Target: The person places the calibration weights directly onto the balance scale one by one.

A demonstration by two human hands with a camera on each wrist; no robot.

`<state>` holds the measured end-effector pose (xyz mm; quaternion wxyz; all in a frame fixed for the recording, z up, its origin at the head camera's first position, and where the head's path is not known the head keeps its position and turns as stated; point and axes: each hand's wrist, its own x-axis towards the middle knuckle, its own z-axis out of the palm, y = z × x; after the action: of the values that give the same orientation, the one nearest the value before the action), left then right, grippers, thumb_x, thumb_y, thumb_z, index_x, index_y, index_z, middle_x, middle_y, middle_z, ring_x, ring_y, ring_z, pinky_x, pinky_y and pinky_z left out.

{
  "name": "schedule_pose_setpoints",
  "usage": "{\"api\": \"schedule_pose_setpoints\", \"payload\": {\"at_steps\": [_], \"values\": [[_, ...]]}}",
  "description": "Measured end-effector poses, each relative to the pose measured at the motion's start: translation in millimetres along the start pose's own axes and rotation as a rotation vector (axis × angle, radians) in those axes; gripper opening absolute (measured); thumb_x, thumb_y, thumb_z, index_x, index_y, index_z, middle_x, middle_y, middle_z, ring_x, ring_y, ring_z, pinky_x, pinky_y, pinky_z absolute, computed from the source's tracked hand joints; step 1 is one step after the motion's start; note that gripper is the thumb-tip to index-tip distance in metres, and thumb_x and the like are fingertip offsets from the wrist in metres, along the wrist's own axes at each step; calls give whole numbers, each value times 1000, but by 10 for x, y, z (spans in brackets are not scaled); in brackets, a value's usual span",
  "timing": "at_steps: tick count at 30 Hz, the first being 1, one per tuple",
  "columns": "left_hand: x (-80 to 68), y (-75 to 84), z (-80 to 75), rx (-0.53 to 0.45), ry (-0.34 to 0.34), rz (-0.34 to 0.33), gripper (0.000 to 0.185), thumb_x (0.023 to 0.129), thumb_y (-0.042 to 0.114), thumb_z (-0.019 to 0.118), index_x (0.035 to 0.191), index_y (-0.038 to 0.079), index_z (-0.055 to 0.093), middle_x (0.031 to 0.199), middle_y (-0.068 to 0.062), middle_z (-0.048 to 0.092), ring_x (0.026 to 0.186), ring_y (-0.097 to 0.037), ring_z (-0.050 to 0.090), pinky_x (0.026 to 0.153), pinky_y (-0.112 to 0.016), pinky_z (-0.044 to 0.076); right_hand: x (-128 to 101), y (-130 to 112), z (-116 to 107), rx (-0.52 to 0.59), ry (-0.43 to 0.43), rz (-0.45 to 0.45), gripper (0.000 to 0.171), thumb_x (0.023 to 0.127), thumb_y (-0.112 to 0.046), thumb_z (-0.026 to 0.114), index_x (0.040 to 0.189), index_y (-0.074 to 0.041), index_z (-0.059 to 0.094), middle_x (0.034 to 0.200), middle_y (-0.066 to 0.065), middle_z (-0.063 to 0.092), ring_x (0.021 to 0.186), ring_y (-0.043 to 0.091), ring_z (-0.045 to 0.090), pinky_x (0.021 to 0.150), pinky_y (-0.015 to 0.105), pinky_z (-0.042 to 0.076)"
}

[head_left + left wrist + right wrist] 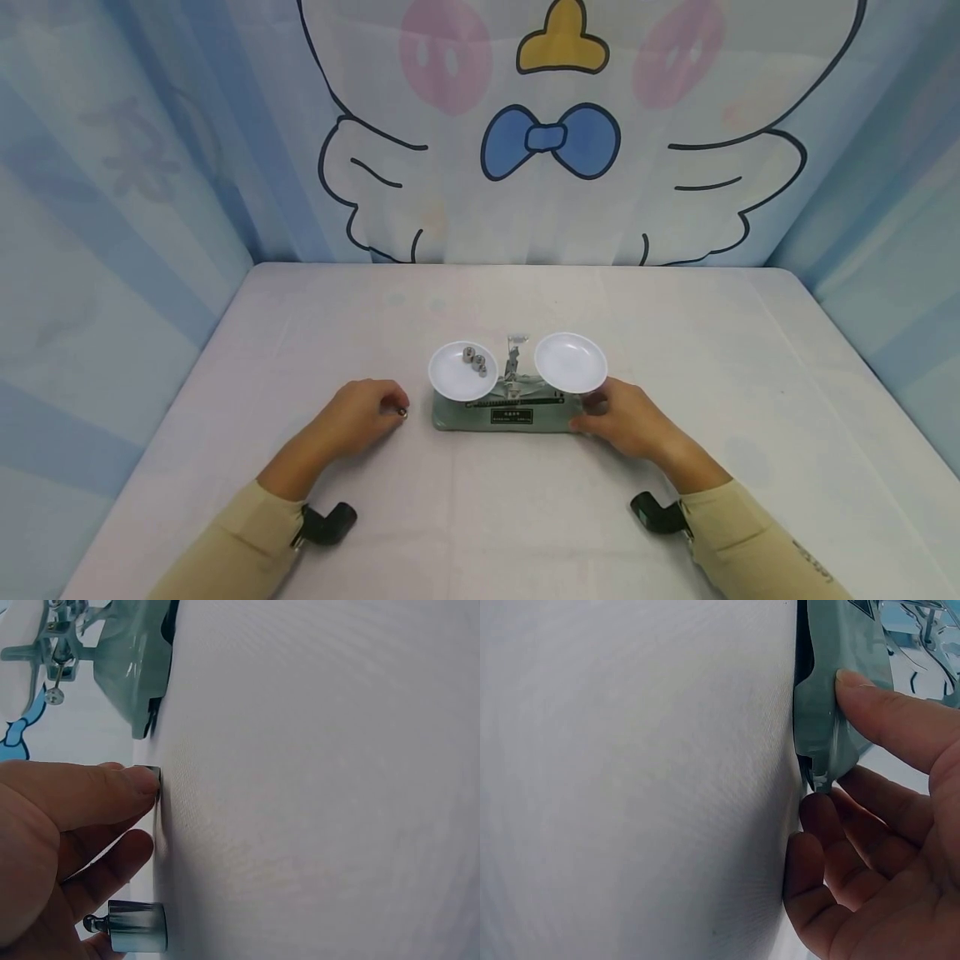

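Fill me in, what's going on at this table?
A person is working at a balance scale. Their left hand pinches a small metal piece left of it; their right hand grips the right end of its green base. Metal weights sit in the left pan, and another weight stands on the table by the left hand.

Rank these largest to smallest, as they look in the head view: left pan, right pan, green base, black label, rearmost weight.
1. Green base
2. Left pan and right pan: too alike to rank
3. Black label
4. Rearmost weight
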<state>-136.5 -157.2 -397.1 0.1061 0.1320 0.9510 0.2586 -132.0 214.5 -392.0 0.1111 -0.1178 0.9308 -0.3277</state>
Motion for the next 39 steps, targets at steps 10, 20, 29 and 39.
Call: {"api": "schedule_pose_setpoints", "payload": {"at_steps": [10,20,29,39], "values": [[-14,20,-15,14,26,35,11,87,3,74,93,11,72,88,1,65,85,-19,58,81,-41,51,3,-5,-13,3,3,-9,58,83,-20,80,128,8,56,116,22,66,111,41,62,94,59,48],[-42,41,-56,22,29,19,11,86,5,74,93,12,72,92,-2,65,90,-22,59,83,-43,52,17,1,-8,5,-2,-8,59,83,-20,80,128,9,56,117,23,66,111,41,62,94,58,48],[-80,172,-246,37,31,2,13,90,6,72,101,12,73,100,-5,65,100,-26,59,89,-46,52,18,-7,-3,-2,-2,4,59,83,-21,81,129,8,56,117,22,66,111,40,62,95,59,47],[-109,413,-465,61,128,80,15,90,8,74,105,9,74,103,-6,67,105,-30,59,92,-47,50,3,-12,0,4,-4,4,61,83,-21,81,131,7,55,118,22,66,112,41,62,95,59,47]]}}
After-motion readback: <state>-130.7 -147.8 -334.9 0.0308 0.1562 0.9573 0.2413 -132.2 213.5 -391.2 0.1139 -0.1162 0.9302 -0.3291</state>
